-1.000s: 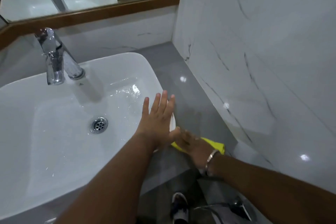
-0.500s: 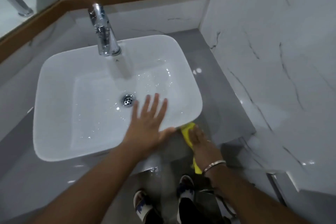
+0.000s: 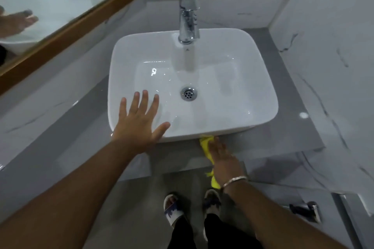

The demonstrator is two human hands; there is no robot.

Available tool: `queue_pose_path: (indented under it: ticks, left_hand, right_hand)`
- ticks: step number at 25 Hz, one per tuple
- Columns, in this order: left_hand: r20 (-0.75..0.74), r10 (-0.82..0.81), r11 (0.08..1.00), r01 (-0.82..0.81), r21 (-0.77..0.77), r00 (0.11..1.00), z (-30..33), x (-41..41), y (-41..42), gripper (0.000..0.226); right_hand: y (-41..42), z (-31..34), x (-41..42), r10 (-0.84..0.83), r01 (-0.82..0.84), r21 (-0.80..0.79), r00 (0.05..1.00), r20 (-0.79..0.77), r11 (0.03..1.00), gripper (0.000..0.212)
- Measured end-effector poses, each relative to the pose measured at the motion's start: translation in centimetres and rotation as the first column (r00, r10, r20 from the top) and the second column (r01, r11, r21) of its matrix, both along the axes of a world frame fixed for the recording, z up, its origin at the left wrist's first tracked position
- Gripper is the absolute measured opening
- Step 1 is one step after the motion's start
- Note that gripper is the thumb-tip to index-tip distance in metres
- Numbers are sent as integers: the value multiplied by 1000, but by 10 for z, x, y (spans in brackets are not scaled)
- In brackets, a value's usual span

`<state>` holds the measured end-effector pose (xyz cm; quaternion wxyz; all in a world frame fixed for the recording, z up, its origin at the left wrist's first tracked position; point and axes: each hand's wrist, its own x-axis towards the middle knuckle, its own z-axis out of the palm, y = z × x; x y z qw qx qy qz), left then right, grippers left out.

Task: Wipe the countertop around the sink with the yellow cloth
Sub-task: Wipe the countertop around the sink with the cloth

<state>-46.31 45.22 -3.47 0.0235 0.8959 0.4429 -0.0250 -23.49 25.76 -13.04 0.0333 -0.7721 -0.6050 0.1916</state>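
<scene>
Left hand splayed flat on sink front rim. Right hand pressing yellow cloth onto countertop at sink's front edge; cloth mostly hidden beneath palm, grip indiscernible.

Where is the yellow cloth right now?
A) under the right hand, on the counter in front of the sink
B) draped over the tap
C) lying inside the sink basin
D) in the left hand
A: the yellow cloth lies under the right hand on the grey countertop, by the front rim of the sink; the left hand is spread open and empty.
</scene>
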Motion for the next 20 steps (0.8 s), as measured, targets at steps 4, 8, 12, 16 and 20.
queue_pose_path:
  ticks: [4,8,12,16,20]
  left_hand:
    - [19,18,999,-18,36,1000,-5,0,-2,81]
    - [32,44,998,-46,53,999,-1,-1,-5,77]
    - [-1,59,997,-59,40,998,-2,-1,-5,76]
    - [-9,57,998,-57,22,998,0,1,-5,77]
    - [32,57,998,-57,5,998,2,-3,-5,77]
  right_hand:
    - [-4,-5,36,-283,282,31,950,131,959,92]
    - [22,7,-84,22,-21,41,999,-32,999,85]
    - [17,2,-79,245,-245,7,969,-31,969,98]
    - [10,-4,-35,-169,166,49,981,91,985,91]
    - [47,28,-149,22,-22,-25,1000,10,999,59]
